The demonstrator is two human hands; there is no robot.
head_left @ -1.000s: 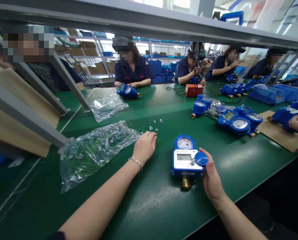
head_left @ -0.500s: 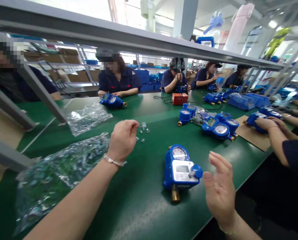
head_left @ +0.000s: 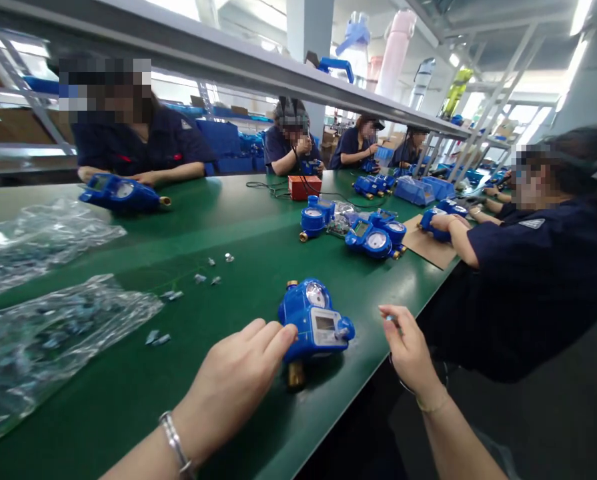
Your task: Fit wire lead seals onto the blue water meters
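Observation:
A blue water meter (head_left: 303,330) with a round dial, a small display and a brass end lies on the green table in front of me. My left hand (head_left: 243,373) is closed against its left side, thumb on the edge of the casing; the other fingertips are partly hidden. A blue round cap (head_left: 345,329) sticks out at the meter's right. Over the table's front edge, apart from the meter, my right hand (head_left: 411,350) pinches a small pale-blue piece (head_left: 389,319) between thumb and fingers. Small clear plastic pieces (head_left: 201,278) lie scattered left of the meter.
Clear bags (head_left: 68,327) of small parts lie at the left. More blue meters (head_left: 375,240) stand farther right, near a co-worker's hands on a cardboard sheet (head_left: 431,250). Another meter (head_left: 123,193) lies before a person across the table. A red box (head_left: 305,187) sits at the back.
My left hand has come from the small loose pieces to the meter's left side. My right hand has gone from open to pinching a small piece. The view has turned right.

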